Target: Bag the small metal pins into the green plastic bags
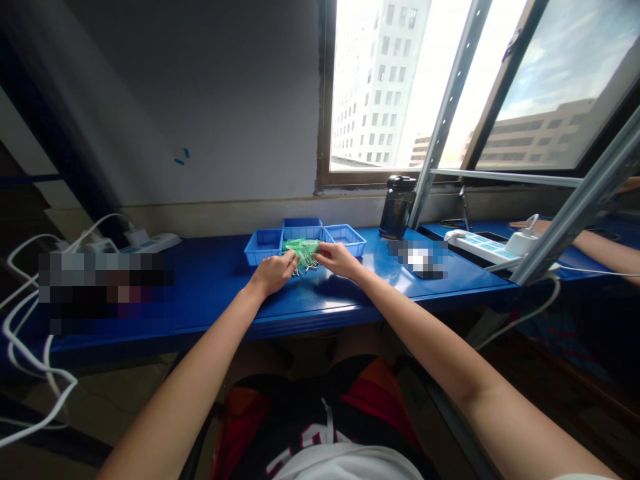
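Observation:
A green plastic bag [303, 248] is stretched between my hands above the front of the middle blue bin. My left hand [274, 274] has its fingers closed on the bag's left side, and my right hand [338, 259] pinches the right side. Several small metal pieces like screws [307, 269] show at the bag's lower edge; whether they lie inside it or on the table I cannot tell. Around the bag stand blue plastic bins: a left bin [263, 245], a right bin [349, 239] and a back one [302, 222].
The blue table [220, 293] runs along the wall. A dark flask [397, 208] stands at the back right, near a metal post [445, 107]. White power strips [487, 248] and cables [45, 363] lie to both sides. Another person's arm [607, 248] reaches in at far right.

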Demonstrator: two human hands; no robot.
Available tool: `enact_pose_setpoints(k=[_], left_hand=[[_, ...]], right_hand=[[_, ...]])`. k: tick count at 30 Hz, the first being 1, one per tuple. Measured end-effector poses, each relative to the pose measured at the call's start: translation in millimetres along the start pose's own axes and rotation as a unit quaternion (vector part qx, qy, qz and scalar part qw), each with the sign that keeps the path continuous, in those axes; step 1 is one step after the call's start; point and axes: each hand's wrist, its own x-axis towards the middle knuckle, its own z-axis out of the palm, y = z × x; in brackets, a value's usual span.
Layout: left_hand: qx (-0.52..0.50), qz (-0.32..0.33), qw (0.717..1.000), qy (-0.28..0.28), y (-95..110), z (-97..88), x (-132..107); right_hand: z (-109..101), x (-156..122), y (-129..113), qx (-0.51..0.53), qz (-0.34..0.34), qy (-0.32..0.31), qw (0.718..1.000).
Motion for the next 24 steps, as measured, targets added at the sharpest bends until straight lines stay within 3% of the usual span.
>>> enact_pose_setpoints(k=[24], left_hand=[[0.0,0.0,1.0,-0.002,-0.5,0.1,0.2]], right_hand=[[0.2,0.6,0.3,-0.001,0.021,-0.015,1.0]])
